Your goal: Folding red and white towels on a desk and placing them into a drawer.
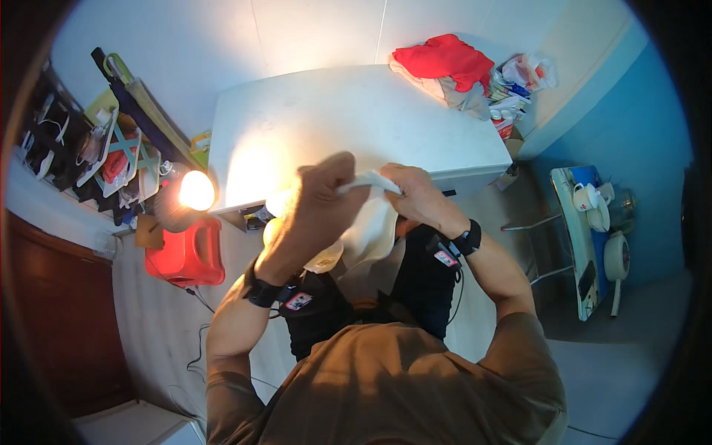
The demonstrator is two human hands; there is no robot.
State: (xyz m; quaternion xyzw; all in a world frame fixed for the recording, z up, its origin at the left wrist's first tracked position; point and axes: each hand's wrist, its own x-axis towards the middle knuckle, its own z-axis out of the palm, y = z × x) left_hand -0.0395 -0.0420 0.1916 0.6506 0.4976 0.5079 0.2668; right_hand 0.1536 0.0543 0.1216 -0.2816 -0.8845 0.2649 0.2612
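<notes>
While the white table [356,119] fills the space just beyond the fingers, both hands are up in front of the chest pinching one white cloth [371,222]. Left hand [322,193] is curled shut on its top edge, right hand [415,194] clamped on the same edge right beside it. Cloth's long axis hangs down from the fingers toward the body, about equally near both hands. Lit lamp [194,190] sits off left of the left-hand fingers.
</notes>
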